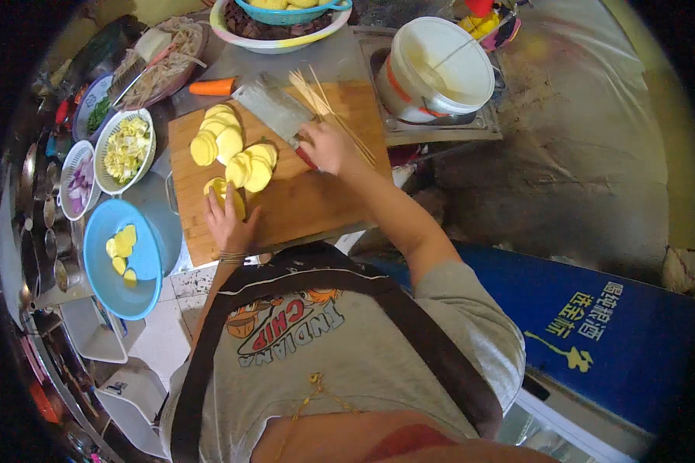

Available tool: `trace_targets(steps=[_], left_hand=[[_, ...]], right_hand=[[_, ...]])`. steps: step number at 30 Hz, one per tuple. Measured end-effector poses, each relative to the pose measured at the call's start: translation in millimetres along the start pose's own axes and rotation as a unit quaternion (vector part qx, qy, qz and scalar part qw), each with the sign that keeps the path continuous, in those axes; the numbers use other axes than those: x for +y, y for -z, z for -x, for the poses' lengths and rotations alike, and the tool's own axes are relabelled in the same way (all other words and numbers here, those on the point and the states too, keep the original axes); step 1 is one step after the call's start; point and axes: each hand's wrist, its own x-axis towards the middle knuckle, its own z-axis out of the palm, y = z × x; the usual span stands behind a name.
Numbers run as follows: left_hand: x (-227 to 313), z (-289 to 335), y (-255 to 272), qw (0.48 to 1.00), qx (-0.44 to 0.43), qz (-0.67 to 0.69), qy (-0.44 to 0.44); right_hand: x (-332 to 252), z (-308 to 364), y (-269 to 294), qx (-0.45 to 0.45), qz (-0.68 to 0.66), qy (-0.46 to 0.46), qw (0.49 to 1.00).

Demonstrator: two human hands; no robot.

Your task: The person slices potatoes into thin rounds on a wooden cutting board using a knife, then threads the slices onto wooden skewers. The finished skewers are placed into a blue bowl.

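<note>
Grimy grey floor [579, 154] beside metal counter [340, 54].

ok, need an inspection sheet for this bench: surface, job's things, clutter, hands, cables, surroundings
Surface: wooden cutting board on a metal counter.
Job's things: potato slices stacked on the board; cleaver; half potato.
Clutter: skewers, carrot, blue bowl with slices, white bucket, bowls of chopped vegetables.
Hands: left hand on the half potato; right hand grips the cleaver handle.
Cables: nothing seen.
Surroundings: blue cabinet to the right.
</note>
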Motion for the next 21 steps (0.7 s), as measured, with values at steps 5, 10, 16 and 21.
trace_targets(steps=[5,10,16,21], left_hand=[[-28.1,-42.2,-15.8,0.997,0.022,-0.052,-0.049],[-47.9,-48.2,-6.6,0.991,-0.008,-0.065,-0.114],[-65.2,-8.1,16.8,0.984,-0.06,-0.107,-0.128],[-80.4,21.1,17.4,0.991,0.007,-0.043,-0.125]], right_hand=[[68.4,20.2,26.1,0.009,0.061,-0.049,0.997],[89.6,19.6,6.4,-0.031,0.067,-0.08,0.994],[95.1,13.5,2.8,-0.04,0.021,-0.063,0.997],[83.4,34.5,23.5,0.022,-0.043,-0.094,0.994]])
